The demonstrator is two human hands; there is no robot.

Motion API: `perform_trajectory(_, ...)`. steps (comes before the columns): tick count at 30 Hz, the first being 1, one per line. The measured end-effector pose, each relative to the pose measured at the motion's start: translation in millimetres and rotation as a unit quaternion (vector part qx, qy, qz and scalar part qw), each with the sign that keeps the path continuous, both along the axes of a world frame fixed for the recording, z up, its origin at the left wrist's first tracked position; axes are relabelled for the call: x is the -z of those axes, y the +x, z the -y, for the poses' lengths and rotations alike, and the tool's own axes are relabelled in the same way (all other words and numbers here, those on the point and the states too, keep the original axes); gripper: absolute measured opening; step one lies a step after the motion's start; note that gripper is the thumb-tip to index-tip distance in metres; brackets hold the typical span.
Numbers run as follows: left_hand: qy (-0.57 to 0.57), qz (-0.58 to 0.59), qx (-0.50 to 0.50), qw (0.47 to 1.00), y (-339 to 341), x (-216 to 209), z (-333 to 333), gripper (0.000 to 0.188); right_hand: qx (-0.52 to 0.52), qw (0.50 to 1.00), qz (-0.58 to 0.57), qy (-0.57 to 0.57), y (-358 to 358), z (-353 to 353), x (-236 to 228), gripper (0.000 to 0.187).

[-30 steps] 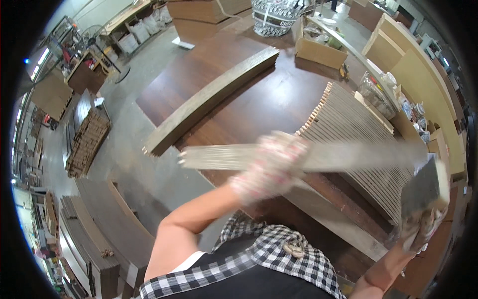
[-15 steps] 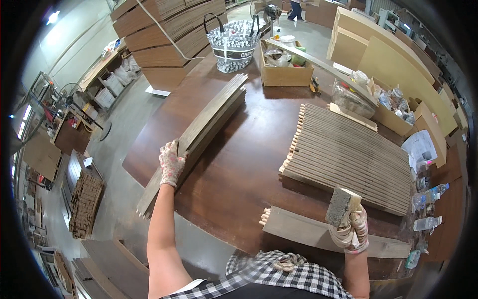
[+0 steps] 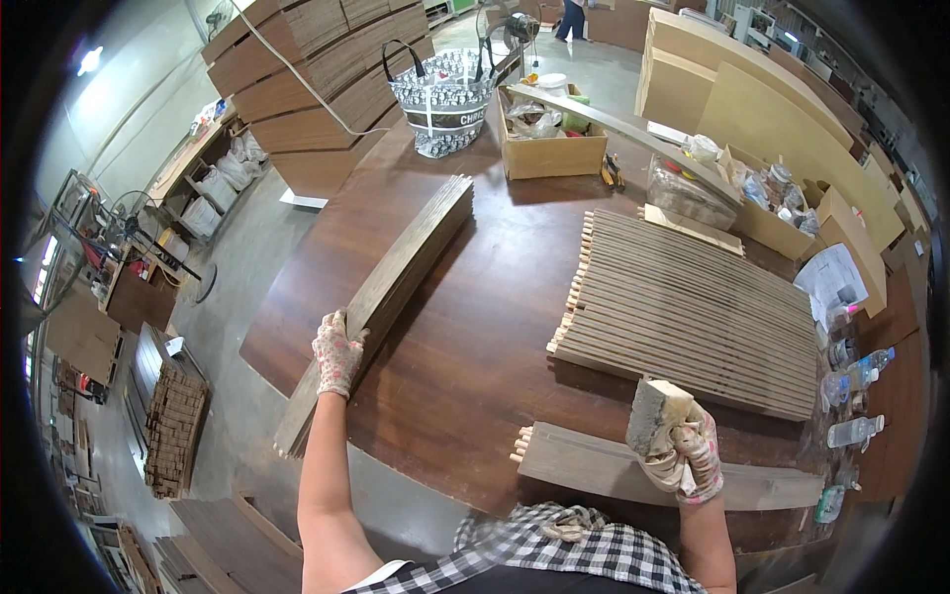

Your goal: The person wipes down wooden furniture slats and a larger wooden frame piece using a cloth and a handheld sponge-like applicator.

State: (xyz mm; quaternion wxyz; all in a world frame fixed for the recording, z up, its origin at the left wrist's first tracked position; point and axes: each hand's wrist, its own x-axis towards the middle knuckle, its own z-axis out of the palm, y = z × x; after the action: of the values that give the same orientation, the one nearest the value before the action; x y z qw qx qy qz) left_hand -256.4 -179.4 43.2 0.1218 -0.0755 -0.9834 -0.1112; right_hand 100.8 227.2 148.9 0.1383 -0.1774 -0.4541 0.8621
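My left hand (image 3: pixel 338 353), in a white glove with pink marks, grips the near part of a narrow stack of grey-brown wooden boards (image 3: pixel 414 243) lying slantwise on the left of the table. Its fingers lie over the boards' edge. In my right hand (image 3: pixel 697 457), also gloved, is a sponge block (image 3: pixel 657 416), dark grey on one face and cream on the other, with the fingers closed round it. The block is held above a single grey-brown board (image 3: pixel 574 463) with light wooden dowels at its left end. Beyond it, many similar boards (image 3: pixel 693 307) lie side by side, dowel ends leftward.
On the brown table (image 3: pixel 465 356) stand a patterned tote bag (image 3: pixel 442 109), a cardboard box of supplies (image 3: pixel 554 153) and another filled box (image 3: pixel 772 213). Several plastic bottles (image 3: pixel 853 431) line the right edge. A tall stack of brown panels (image 3: pixel 307 119) rises at the back left.
The boards under my left hand, earlier spread slightly apart, now sit together as one stack. My right hand with the sponge block has shifted slightly left.
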Motion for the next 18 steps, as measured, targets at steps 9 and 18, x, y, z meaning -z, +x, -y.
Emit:
perform_trajectory(9,0.011,0.034,0.014,0.999,7,-24,-3,0.060,-0.008,0.997,0.006,0.080,20,-7,7,0.069)
perform_trajectory(18,0.426,0.108,0.455,0.775,174,-121,-176,0.075,-0.030,0.948,0.040,0.313,29,10,-5,0.054)
